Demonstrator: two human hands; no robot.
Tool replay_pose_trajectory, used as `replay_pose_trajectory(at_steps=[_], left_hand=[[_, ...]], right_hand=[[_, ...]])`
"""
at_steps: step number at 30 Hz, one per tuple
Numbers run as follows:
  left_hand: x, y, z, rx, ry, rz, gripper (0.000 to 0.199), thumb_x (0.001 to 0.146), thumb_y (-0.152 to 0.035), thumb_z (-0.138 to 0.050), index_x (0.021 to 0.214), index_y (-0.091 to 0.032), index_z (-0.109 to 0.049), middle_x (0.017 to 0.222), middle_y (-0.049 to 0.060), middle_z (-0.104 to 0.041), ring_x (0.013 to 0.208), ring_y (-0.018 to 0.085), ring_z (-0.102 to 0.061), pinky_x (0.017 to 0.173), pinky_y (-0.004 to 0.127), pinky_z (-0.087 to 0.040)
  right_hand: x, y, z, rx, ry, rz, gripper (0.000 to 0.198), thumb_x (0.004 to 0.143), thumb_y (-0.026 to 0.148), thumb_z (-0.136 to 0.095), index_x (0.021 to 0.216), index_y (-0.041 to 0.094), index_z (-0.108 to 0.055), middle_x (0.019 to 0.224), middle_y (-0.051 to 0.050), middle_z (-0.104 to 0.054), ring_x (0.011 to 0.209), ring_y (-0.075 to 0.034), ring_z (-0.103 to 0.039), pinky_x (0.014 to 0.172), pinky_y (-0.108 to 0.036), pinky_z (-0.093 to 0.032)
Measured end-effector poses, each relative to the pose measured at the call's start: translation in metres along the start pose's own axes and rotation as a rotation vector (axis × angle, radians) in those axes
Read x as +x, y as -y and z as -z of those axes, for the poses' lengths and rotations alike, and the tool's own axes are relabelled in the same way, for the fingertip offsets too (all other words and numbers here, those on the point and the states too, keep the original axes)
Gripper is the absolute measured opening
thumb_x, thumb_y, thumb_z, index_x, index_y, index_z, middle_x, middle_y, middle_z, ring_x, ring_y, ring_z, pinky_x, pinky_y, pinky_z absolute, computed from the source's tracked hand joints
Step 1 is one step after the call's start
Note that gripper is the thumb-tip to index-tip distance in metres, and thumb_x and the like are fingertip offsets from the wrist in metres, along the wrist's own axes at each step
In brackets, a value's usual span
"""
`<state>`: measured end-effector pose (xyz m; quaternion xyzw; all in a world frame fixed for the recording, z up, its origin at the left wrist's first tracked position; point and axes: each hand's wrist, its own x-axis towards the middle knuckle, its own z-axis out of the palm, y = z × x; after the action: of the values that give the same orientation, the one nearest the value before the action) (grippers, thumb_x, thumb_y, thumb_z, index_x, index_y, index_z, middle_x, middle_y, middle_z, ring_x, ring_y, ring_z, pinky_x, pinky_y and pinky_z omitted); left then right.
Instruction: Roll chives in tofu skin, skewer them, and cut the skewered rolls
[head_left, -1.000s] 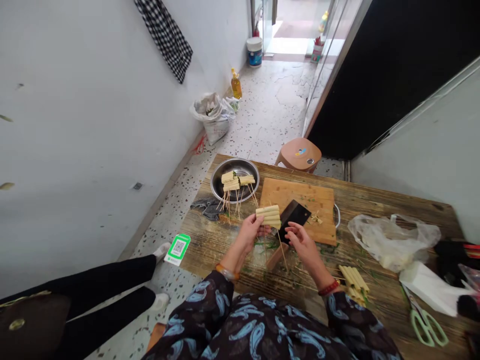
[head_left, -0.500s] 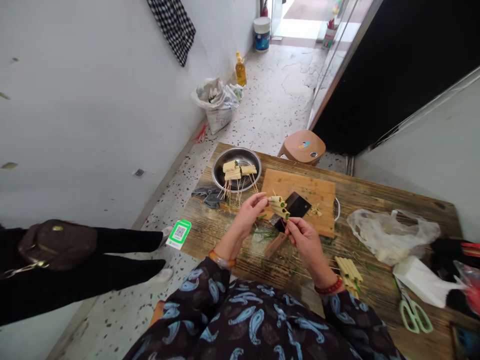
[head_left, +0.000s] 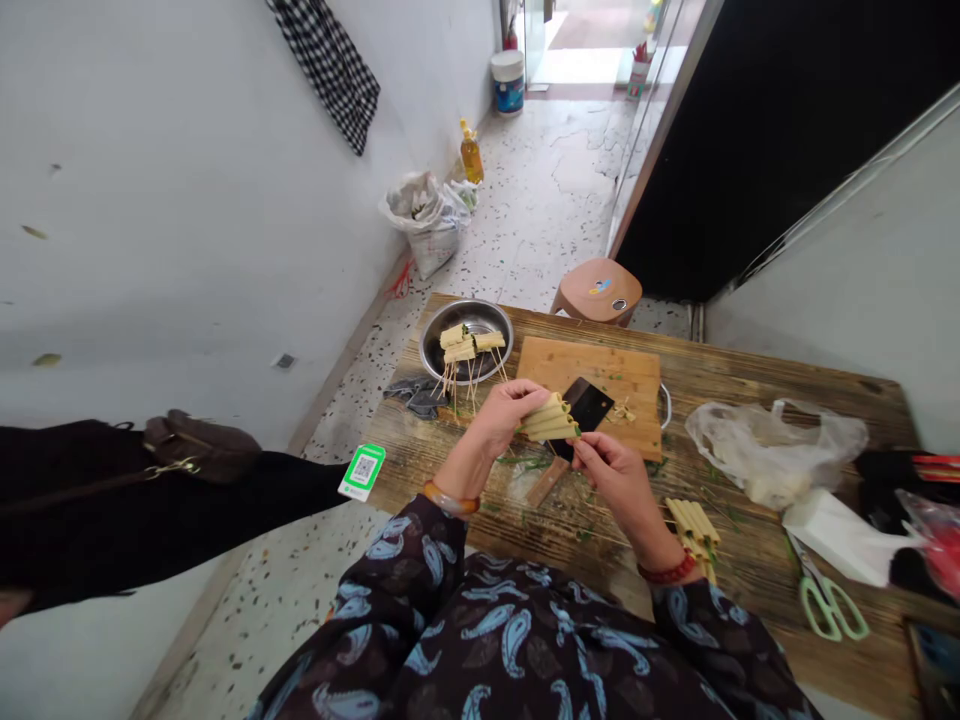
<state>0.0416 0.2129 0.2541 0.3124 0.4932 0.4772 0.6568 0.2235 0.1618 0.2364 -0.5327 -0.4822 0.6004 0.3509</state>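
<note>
My left hand point(head_left: 501, 415) is closed around a row of pale yellow tofu-skin rolls point(head_left: 549, 418) with green filling at their ends, held above the table. At the lower right end of these rolls, the fingers of my right hand point(head_left: 611, 470) are pinched together; what lies between the fingertips is too small to make out. Below both hands a cleaver point(head_left: 590, 404) lies with its dark blade on the wooden cutting board point(head_left: 544, 358). More rolls point(head_left: 693, 524) lie on the table, right of my right wrist. Skewered rolls point(head_left: 459, 350) sit in a steel bowl point(head_left: 425, 362), sticks over its rim.
On the table's right are a plastic bag point(head_left: 772, 450), a white paper packet point(head_left: 840, 540) and green-handled scissors point(head_left: 832, 605). A grey cloth point(head_left: 416, 395) lies by the bowl. Behind the table stands a brown bin point(head_left: 596, 290). At left, a person in black trousers point(head_left: 292, 500) stands close.
My left hand has shifted further over the rolls, which now lie flatter and more side-on. My right hand stays at their end. The person at left has moved closer to the table.
</note>
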Motion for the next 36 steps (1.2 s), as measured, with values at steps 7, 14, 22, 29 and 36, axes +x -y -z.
replay_pose_trajectory(at_steps=[7, 14, 22, 29, 36], left_hand=[[-0.003, 0.002, -0.006, 0.047, -0.015, 0.077, 0.026, 0.060, -0.032, -0.081, 0.064, -0.012, -0.066, 0.060, -0.002, -0.058, 0.056, 0.008, -0.048, 0.058, 0.022, -0.035], [0.001, 0.009, -0.006, 0.131, -0.026, 0.099, 0.032, 0.058, -0.038, -0.080, 0.066, -0.010, -0.066, 0.060, 0.000, -0.060, 0.055, 0.008, -0.049, 0.056, 0.021, -0.036], [0.006, 0.023, -0.016, 0.119, 0.043, 0.145, 0.040, 0.060, -0.046, -0.079, 0.069, -0.011, -0.064, 0.061, -0.001, -0.059, 0.053, 0.007, -0.049, 0.053, 0.020, -0.037], [-0.002, 0.034, -0.003, -0.084, 0.036, 0.150, 0.047, 0.062, -0.041, -0.080, 0.099, -0.013, -0.067, 0.090, 0.006, -0.067, 0.076, 0.013, -0.060, 0.071, 0.025, -0.046], [-0.001, 0.054, 0.002, -0.029, 0.132, 0.028, 0.065, 0.057, -0.019, -0.084, 0.116, -0.016, -0.059, 0.114, 0.011, -0.064, 0.101, 0.020, -0.061, 0.091, 0.033, -0.045]], right_hand=[[-0.005, -0.005, 0.001, -0.080, -0.053, 0.088, 0.030, 0.083, 0.044, -0.058, 0.070, 0.018, -0.064, 0.059, 0.001, -0.057, 0.055, -0.011, -0.046, 0.054, -0.024, -0.036], [0.005, -0.018, 0.010, 0.093, 0.101, -0.104, 0.038, 0.075, 0.052, -0.064, 0.092, 0.018, -0.062, 0.072, 0.000, -0.062, 0.054, -0.011, -0.053, 0.044, -0.021, -0.039], [0.028, -0.019, 0.002, 0.237, 0.044, -0.087, 0.054, 0.077, 0.053, -0.063, 0.121, 0.023, -0.055, 0.081, 0.000, -0.062, 0.050, -0.009, -0.055, 0.034, -0.017, -0.036], [0.036, -0.028, -0.001, 0.469, -0.148, -0.173, 0.047, 0.071, 0.053, -0.068, 0.105, 0.022, -0.057, 0.078, 0.003, -0.064, 0.045, -0.006, -0.052, 0.031, -0.015, -0.033], [0.041, -0.031, -0.005, 0.558, -0.154, -0.215, 0.044, 0.070, 0.050, -0.071, 0.101, 0.021, -0.057, 0.076, 0.002, -0.066, 0.043, -0.006, -0.052, 0.031, -0.014, -0.034]])
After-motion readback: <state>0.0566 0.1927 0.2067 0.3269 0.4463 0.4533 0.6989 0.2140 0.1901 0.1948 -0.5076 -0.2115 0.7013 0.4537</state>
